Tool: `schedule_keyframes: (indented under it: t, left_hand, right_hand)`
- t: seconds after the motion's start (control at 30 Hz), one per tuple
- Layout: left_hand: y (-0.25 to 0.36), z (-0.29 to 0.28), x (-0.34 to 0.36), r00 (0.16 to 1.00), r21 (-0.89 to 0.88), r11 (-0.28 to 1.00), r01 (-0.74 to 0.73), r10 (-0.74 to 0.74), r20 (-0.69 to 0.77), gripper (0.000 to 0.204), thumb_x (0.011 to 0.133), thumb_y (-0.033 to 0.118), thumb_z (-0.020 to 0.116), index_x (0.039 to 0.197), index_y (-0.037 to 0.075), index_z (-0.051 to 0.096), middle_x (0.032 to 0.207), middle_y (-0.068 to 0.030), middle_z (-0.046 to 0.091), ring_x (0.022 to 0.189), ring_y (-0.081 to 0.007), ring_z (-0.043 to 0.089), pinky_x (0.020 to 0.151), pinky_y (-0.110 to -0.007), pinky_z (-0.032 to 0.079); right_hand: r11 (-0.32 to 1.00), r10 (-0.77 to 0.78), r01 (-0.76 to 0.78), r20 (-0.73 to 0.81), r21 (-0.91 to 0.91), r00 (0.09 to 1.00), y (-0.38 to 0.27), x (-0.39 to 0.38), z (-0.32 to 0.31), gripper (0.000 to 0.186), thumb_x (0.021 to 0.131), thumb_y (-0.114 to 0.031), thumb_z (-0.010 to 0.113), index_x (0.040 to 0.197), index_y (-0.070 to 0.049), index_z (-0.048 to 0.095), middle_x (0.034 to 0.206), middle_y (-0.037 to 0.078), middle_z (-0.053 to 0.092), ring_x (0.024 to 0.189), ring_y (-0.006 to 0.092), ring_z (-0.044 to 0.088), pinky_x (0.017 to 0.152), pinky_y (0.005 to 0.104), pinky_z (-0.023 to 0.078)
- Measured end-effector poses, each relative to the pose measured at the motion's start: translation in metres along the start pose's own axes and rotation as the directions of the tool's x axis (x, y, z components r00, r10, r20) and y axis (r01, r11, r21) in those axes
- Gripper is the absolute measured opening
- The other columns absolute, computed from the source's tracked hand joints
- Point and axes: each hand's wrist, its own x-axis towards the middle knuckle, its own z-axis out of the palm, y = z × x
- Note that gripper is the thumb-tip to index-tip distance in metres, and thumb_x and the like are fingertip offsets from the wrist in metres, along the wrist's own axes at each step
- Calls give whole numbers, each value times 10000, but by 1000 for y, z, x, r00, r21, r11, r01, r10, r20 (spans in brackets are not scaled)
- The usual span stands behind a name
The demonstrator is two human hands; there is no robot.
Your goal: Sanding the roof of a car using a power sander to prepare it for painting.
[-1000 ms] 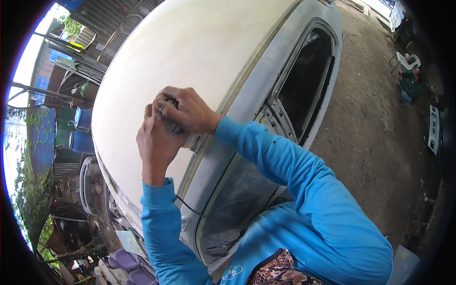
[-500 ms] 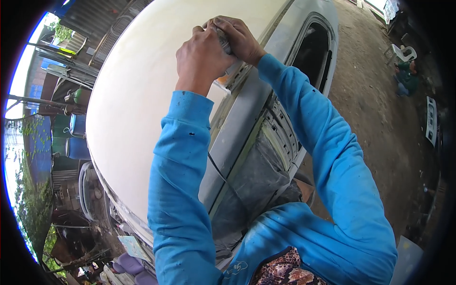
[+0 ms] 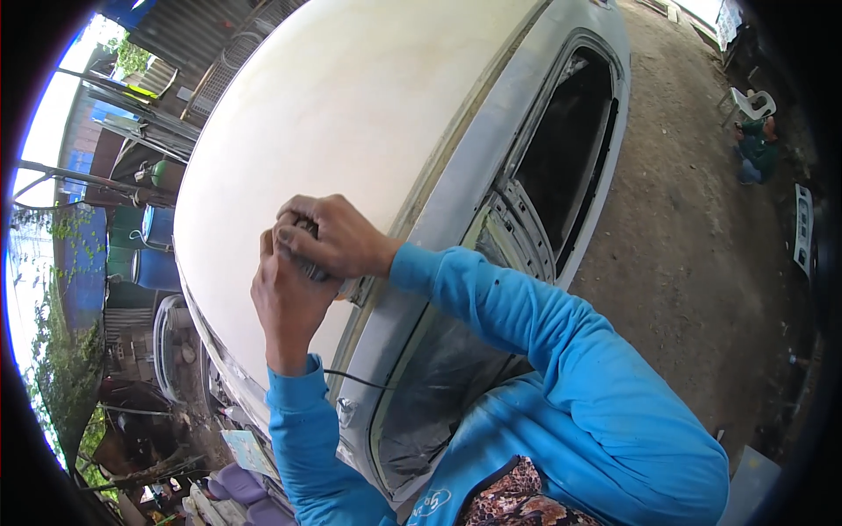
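Both my hands press a small grey sanding block (image 3: 307, 263) against the cream, primer-coated roof (image 3: 351, 114) of a car body. My left hand (image 3: 285, 302) cups the block from below. My right hand (image 3: 333, 237) lies over its top, fingers curled. The block is mostly hidden under my fingers. The hands sit near the roof's grey right edge (image 3: 456, 188), close to me. Both my arms wear bright blue sleeves.
The car's empty side window opening (image 3: 561, 167) lies to the right, above bare dirt ground (image 3: 693, 263). A person sits by a white plastic chair (image 3: 752, 105) at far right. Blue barrels (image 3: 153, 254) and sheds stand at left, clutter below.
My hands, stretched far up the roof half a second ago, have slid back toward me along the roof edge, to about where they were a second ago.
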Motion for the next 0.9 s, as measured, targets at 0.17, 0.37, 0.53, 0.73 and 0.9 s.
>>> schedule_keyframes:
  t: [0.17,0.37,0.53,0.73,0.9]
  left_hand:
    - [-12,-3,-21,998,6,1000,-6,6,-56,747,621,174,882,1299,88,582,1198,-119,644,966,-343,698,811,-442,584]
    - [27,10,31,1000,33,999,2,-3,22,701,642,220,879,1270,83,599,1138,-117,646,926,-349,707,772,-455,588]
    - [77,35,101,995,-4,997,-73,73,73,687,675,294,870,1264,73,594,1171,-134,661,975,-371,716,824,-472,594]
    - [127,71,179,974,63,972,-228,227,20,750,674,403,841,1298,66,597,1152,-150,685,990,-365,725,849,-474,597]
    - [146,81,216,965,58,963,-262,261,32,741,681,415,833,1296,61,618,1157,-166,703,1002,-350,732,870,-449,604]
  right_hand:
    - [997,15,-17,35,80,999,-2,-8,22,452,922,-339,604,1055,89,660,874,237,727,800,362,728,759,405,579]
    - [1000,15,-15,-20,-20,1000,4,12,-42,447,939,-358,591,1043,68,680,876,226,723,789,280,712,775,387,572]
    - [983,-88,67,-118,-172,989,20,38,-122,409,999,-338,527,1047,34,690,932,168,722,872,214,669,843,363,538]
    - [919,-306,256,-133,-300,943,59,82,-221,391,984,-311,531,1046,40,691,1019,174,725,893,299,694,843,375,534]
    - [969,-230,225,-43,-105,972,72,107,-262,489,1084,-418,453,993,10,671,909,94,677,856,151,593,808,327,505]
